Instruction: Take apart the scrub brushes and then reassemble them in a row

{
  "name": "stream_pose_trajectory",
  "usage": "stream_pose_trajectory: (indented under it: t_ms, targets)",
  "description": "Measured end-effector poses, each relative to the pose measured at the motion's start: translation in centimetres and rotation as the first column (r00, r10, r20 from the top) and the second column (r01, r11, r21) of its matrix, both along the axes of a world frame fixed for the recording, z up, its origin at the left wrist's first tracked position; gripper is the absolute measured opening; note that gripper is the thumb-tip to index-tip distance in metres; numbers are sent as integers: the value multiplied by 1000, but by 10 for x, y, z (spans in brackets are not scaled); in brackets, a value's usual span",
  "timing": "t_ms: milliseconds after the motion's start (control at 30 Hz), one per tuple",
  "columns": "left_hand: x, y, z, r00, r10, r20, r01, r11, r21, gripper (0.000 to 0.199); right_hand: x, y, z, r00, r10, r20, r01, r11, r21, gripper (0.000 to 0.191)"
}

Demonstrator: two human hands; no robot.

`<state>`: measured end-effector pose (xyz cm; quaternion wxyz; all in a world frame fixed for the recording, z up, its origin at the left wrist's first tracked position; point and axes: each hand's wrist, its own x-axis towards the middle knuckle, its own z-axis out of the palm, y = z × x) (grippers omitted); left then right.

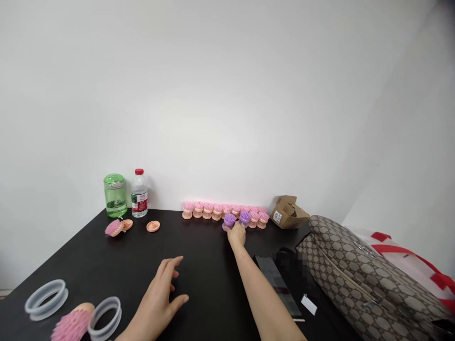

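My right hand [236, 234] reaches to the back of the table, its fingers closed at a purple scalp massage brush [229, 220]. A second purple brush [244, 218] stands just right of it, close to the same fingers. Behind and beside them, pink scalp brushes [207, 210] are lined up along the wall, bristles up. My left hand [158, 296] hovers over the front of the table, fingers apart and nothing in it. Nearest to it are a translucent ring [118, 316] and a pink brush [73, 324] lying at the front edge, partly cut off.
Another translucent ring [46, 310] lies front left. Farther back are a tilted pink brush [114, 228], a peach disc [153, 226], a green container [115, 196] and a water bottle [139, 196]. A torn cardboard box [288, 212], phone [277, 282] and patterned bag [369, 274] occupy the right.
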<state>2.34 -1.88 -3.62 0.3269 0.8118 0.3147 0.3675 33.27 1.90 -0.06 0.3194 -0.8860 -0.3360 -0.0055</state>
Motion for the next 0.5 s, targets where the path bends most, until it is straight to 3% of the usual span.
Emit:
stream_pose_trajectory:
  t_ms: [267, 500]
  targets:
    - [-2, -2, -3, 1000, 0, -9, 0, 1000, 18, 69, -7, 1, 9, 993, 100, 55, -106, 987, 118, 34]
    - [-2, 1, 3, 999, -10, -43, 11, 1000, 28, 60, -27, -25, 5, 973, 228, 23, -229, 967, 112, 35]
